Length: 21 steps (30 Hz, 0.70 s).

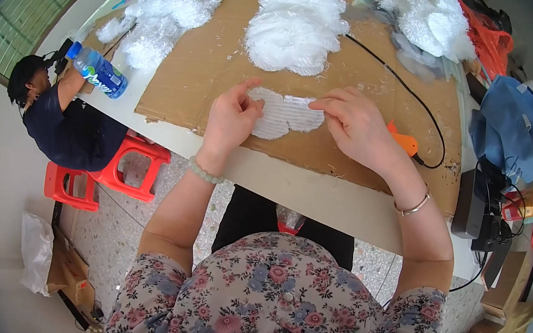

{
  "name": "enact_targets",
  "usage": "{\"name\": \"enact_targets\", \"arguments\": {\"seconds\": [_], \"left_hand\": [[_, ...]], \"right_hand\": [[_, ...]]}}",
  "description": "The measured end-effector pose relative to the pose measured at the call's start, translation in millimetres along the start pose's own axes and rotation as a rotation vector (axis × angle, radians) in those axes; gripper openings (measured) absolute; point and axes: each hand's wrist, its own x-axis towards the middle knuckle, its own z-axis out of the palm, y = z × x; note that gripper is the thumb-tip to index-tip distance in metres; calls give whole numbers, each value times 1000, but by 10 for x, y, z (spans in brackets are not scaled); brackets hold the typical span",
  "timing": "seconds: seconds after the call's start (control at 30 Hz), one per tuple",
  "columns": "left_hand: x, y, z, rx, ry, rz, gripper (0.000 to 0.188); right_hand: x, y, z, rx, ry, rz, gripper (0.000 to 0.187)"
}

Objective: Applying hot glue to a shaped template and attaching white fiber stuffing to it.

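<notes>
A white, ridged, cloud-shaped piece of cardboard (284,120) lies on the brown cardboard sheet (187,78), between my hands. At its left edge, my left hand (236,114) is closed, thumb and forefinger bent together against it. My right hand (357,126) pinches at its upper right corner, where a shiny strip runs along the top edge. Whether the fingertips reach under the piece is hidden. Just right of my right hand rests an orange glue gun (405,143), its black cord curving away behind it.
Piles of fluffy white plastic film (299,22) stand across the table's far side. A blue-labelled bottle (99,70) is at the left, near another person (68,113) beside red stools (128,165). A blue bag (517,125) and a black box (470,203) crowd the right edge.
</notes>
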Motion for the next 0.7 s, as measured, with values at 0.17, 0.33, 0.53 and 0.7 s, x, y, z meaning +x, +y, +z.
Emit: {"name": "enact_targets", "arguments": {"seconds": [0.17,0.33,0.53,0.7], "left_hand": [[8,-107,-5,96,32,84,36],[-50,10,-30,330,70,173,32],[-96,8,-68,566,141,333,28],[-93,-10,-67,532,131,252,20]], "right_hand": [[-50,-93,193,-132,-21,-93,27],[-98,-58,280,-233,-86,-125,24],[-99,-62,277,-229,-86,-125,24],[-103,-68,282,-220,-92,-123,25]]}}
